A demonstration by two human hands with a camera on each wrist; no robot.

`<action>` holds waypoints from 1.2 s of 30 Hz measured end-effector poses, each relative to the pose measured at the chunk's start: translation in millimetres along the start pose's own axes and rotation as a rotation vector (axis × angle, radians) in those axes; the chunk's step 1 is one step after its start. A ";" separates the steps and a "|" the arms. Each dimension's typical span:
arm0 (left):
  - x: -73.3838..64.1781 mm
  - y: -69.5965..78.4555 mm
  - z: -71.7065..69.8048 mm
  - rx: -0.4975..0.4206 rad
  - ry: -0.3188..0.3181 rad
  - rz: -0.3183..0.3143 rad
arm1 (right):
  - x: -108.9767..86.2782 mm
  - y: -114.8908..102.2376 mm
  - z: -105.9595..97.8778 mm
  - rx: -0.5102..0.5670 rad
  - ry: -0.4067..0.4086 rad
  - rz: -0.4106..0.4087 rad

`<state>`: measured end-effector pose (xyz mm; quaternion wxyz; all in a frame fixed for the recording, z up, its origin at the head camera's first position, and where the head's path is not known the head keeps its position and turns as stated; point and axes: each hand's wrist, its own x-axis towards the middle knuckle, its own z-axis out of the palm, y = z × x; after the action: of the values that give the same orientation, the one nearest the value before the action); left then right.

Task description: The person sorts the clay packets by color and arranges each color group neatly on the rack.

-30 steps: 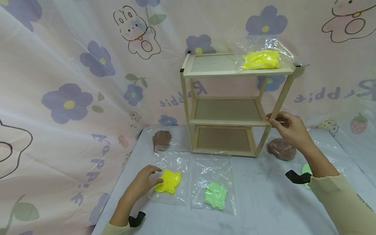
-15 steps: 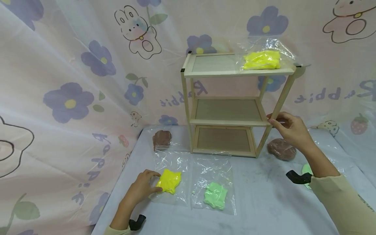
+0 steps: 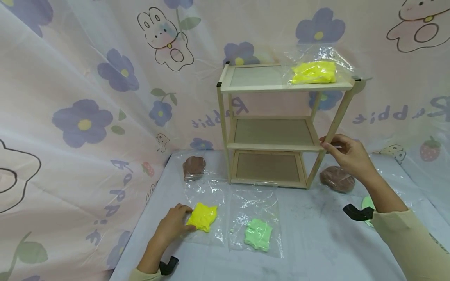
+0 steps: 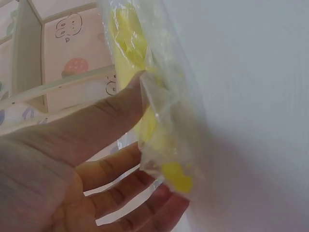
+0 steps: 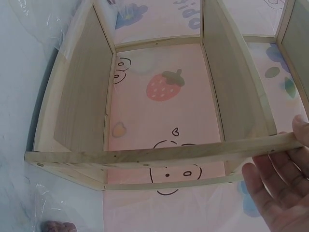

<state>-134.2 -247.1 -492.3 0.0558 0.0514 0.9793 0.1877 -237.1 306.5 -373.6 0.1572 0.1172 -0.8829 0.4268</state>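
My left hand [image 3: 172, 223] is at the left edge of a clear plastic bag holding a flat yellow lump of clay [image 3: 202, 217]. In the left wrist view the thumb presses the near side of the bag [image 4: 166, 116] and the fingers curl behind it, pinching it. A three-tier wooden shelf [image 3: 274, 147] stands upright at the back of the table. My right hand [image 3: 348, 152] grips its front right post at the middle tier, thumb in front. In the right wrist view the fingers [image 5: 277, 183] curl beside that post [image 5: 193, 150].
On the shelf's top lies a bagged yellow lump [image 3: 314, 72]. A bagged pale green lump [image 3: 258, 234] lies right of the yellow one. Bagged brown lumps [image 3: 337, 179] sit either side of the shelf. Another green piece [image 3: 367, 203] is partly behind the right forearm. A printed cloth [image 3: 105, 117] hangs behind.
My left hand has shifted slightly down, and its fingers have come onto the edge of the yellow clay's bag. My right hand has stayed on the shelf post.
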 end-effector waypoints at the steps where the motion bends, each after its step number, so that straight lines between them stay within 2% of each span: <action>1: 0.2 1.0 0.8 0.007 0.002 -0.005 | -0.2 -0.7 -0.1 -0.001 0.000 0.000; 9: 0.3 9.8 2.7 0.051 0.015 -0.016 | -0.1 -0.8 0.4 -0.001 -0.006 -0.001; 19: -1.7 12.3 2.5 0.008 0.024 -0.021 | 0.1 0.7 0.2 0.000 -0.015 0.011; 24: -0.6 9.0 3.5 -0.011 0.058 -0.009 | 0.0 -0.3 -0.2 0.000 -0.017 0.017; 28: -0.9 5.4 2.1 -0.070 0.074 -0.031 | -0.3 -1.2 -0.2 -0.001 -0.019 0.017; 33: -2.1 0.8 -1.4 -0.211 0.079 -0.074 | -0.6 -2.2 -0.4 0.003 -0.018 0.011; 36: -1.6 -1.7 -4.1 -0.288 0.103 -0.080 | -0.8 -2.8 -0.5 0.005 -0.016 0.008</action>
<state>-133.3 -250.4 -489.0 0.0197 -0.0058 0.9451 0.3260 -235.3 305.2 -371.5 0.1480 0.1176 -0.8836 0.4284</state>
